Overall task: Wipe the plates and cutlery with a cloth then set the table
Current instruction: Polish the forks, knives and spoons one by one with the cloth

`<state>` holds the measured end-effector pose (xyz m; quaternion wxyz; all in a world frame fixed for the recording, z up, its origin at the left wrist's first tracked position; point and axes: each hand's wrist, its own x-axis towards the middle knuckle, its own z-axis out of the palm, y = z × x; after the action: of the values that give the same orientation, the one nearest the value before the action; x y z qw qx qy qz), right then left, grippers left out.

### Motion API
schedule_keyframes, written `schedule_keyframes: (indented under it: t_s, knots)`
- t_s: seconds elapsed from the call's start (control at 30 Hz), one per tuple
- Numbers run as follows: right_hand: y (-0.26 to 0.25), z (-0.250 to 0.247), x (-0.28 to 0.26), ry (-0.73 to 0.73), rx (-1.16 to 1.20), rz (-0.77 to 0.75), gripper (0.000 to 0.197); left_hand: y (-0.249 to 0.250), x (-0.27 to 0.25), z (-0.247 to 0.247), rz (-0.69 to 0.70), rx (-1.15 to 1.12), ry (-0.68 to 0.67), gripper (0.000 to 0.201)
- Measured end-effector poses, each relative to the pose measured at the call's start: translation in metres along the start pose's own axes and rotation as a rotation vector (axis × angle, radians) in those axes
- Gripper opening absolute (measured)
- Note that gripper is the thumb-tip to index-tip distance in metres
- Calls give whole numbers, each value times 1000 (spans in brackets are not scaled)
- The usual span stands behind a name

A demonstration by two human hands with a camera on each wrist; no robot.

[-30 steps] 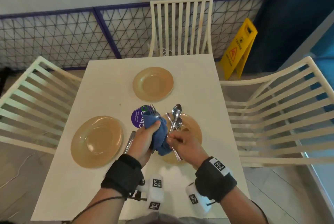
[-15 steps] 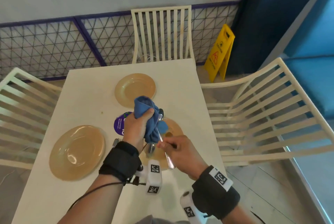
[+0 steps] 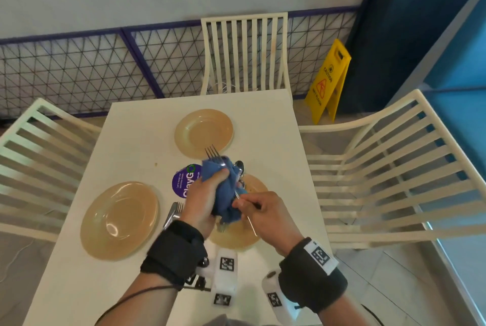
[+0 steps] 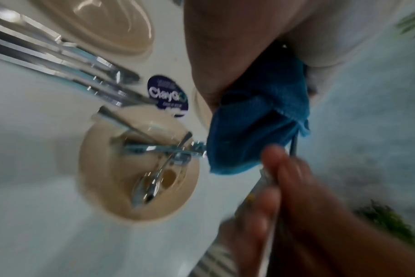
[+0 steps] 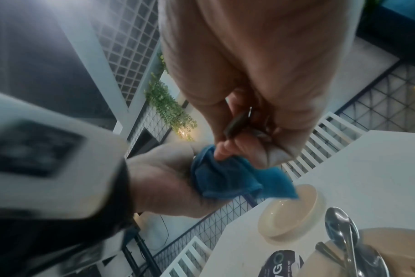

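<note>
Fork (image 3: 212, 152): over the desk (image 3: 136, 141), handle pinched in my right hand (image 3: 265, 216); left hand (image 3: 202, 201) grips blue cloth (image 3: 226, 189) around the neck. Best: squeeze firmly, draw cloth tine-ward.

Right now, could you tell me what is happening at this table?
A person is wiping cutlery. The left hand grips a blue cloth wrapped around a fork, whose tines stick out above it, while the right hand pinches its handle. More spoons wait on the plate beneath the hands, other cutlery lies beside the left plate, and a third plate sits farther back.
</note>
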<state>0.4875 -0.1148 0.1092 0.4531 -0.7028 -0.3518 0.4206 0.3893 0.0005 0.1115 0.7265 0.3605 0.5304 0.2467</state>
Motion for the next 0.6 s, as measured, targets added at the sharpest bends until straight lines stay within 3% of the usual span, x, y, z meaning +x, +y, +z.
schedule_keyframes:
  t_s: [0.07,0.17,0.3,0.37,0.47,0.53,0.6]
  knots:
    - [2,2,11,-17,-99,14,26,-10,-8,1,-15,57,-18,22]
    - [2,-10,16,-125,-196,80,24,-12,-11,-6,31,154,-16,25]
    - [-8,-32,25,76,-32,51,12,-5,-18,-15,140,419,-85,14]
    - [-13,-21,38,91,19,-5,15,-5,-22,-14,169,550,-154,15]
    - [-15,-6,57,181,14,-65,13,-7,-24,-19,140,640,-248,17]
    - [-12,-16,71,332,113,-36,14,-6,-29,-28,144,684,-307,15]
    - [-8,-17,77,392,176,-12,14,-3,-32,-39,171,717,-337,12]
